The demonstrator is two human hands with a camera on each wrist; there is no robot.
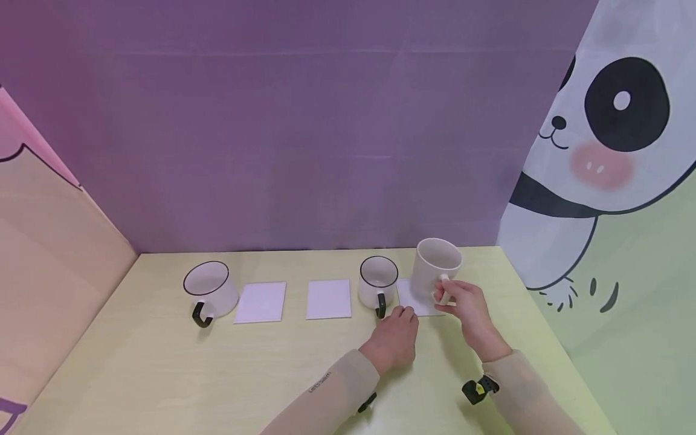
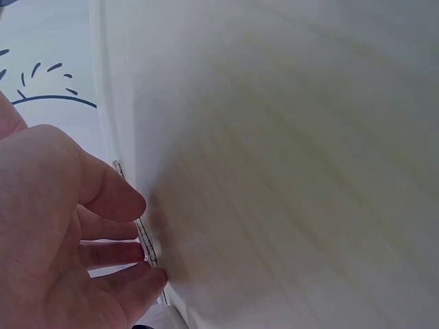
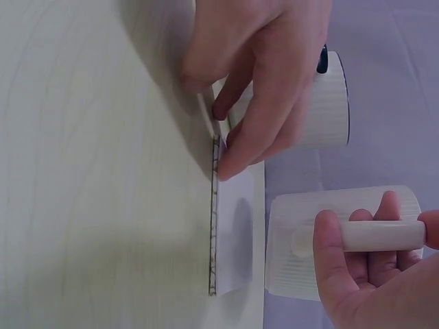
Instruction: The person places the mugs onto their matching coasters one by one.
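Currently, black-handled small mug (image 1: 376,289) stands just beyond left hand (image 1: 393,338): thumb and fingers apart, tips at front edge of rightmost card (image 1: 415,306); light steadying seems best. White mug (image 1: 426,275) over or behind card, contact unclear; right hand (image 1: 469,307) clamped on handle (image 3: 384,235). Advisable: keep mug level.
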